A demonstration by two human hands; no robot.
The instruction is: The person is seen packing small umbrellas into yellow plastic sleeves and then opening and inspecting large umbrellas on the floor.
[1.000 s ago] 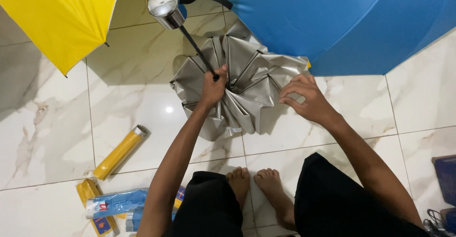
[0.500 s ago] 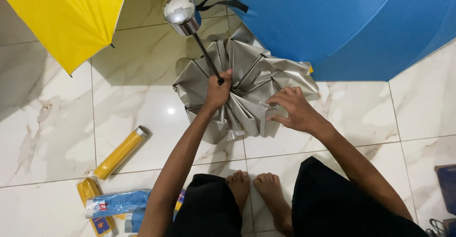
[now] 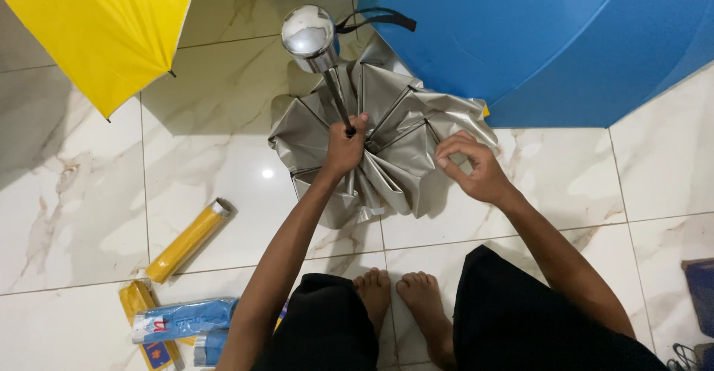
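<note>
floor (image 3: 223, 140): pale marble-look tiles w/ grey grout lines, fills the whole view; everything lies on it.
blue umbrella (image 3: 535, 36): open, biggest thing here, top right; its edge lies just behind the silver umbrella.
yellow umbrella (image 3: 104, 21): open, top left corner, well apart from the hands.
silver umbrella (image 3: 394, 140): half collapsed, centre of view, on the floor in front of the person's bare feet; silver-grey folds bunched around dark ribs; shaft tilts up toward the camera.
legs (image 3: 535, 319): person crouched or seated, black shorts, bottom of view.
left hand (image 3: 346, 148): grip closed around the thin dark shaft, right where the ribs meet, fingers wrapped tight.
right hand (image 3: 472, 166): at the right edge of the silver folds, fingers curled w/ tips pinched together on or just at the fabric; can't tell if it really has hold of the cloth.
handle (image 3: 309, 36): shiny round silver knob at the near end of the shaft, above the left hand.
strap (image 3: 375, 20): black loop, runs off the handle to the right, over the blue umbrella's edge.
yellow sleeve (image 3: 190, 238): long tube-shaped cover, lower left, lying at a slant, apart from the hands.
blue packet (image 3: 182, 319): rolled, bottom left, lying across a flat yellow packet (image 3: 141, 300); more packets under it, too hidden to tell.
</note>
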